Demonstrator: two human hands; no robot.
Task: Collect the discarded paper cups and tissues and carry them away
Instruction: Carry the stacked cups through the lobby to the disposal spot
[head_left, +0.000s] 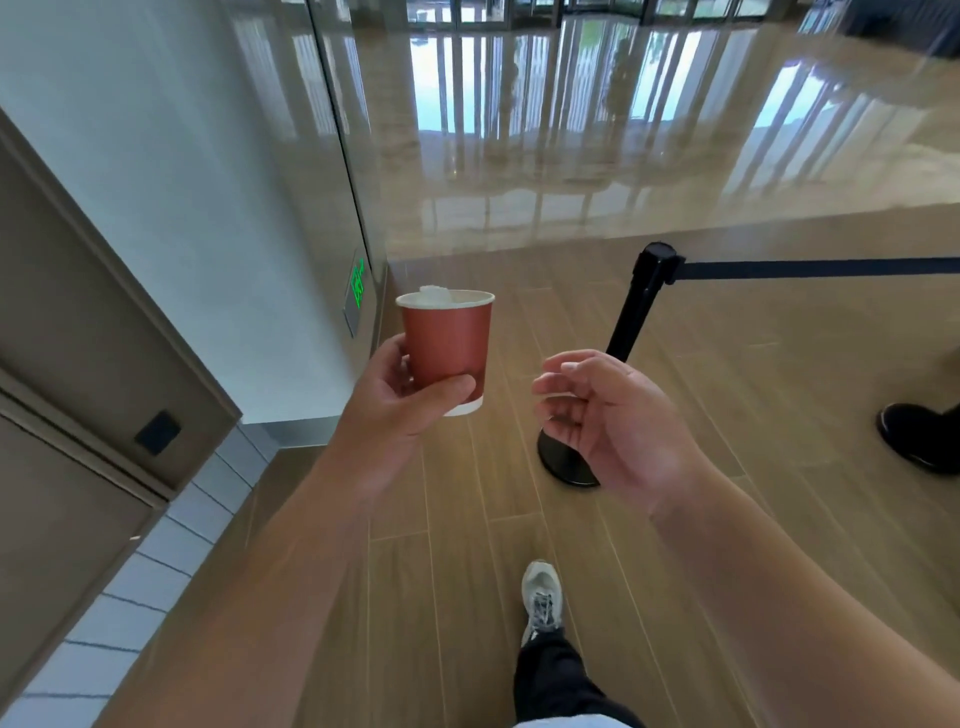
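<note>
Left grip (395, 387) clamped round red paper cup (445, 345), right grip (597, 415) loosely curled, empty, black stanchion (636, 306) just ahead

The cup (445, 345) is brick red with a white rim and base; the tissue (432, 294) in it is white. The floor (727, 364) is tan wood-plank. The post (636, 317) is black, the sign (358, 283) green, the shoe (541, 597) grey-white.
</note>
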